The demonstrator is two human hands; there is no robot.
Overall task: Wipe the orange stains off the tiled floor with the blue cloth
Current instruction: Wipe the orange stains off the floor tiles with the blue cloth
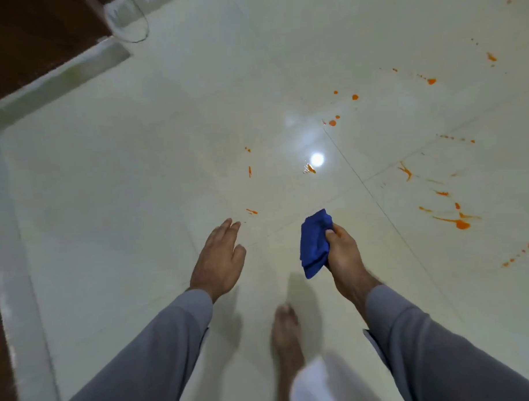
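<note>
blue cloth [314, 243] gripped in right hand [344, 254]; left hand [219, 259] spread loose above stained tiled floor [165, 143].

stains [456, 222]: scattered on floor [137, 189], ahead and right of hands
cloth [314, 243]: in right hand [344, 254], above floor
left hand [219, 262]: left of cloth
foot [287, 334]: on floor, below hands

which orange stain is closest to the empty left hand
The short orange streak just above the left hand's fingertips. Every other stain lies farther up the tiled floor or off to the right, beyond the blue cloth.
</note>
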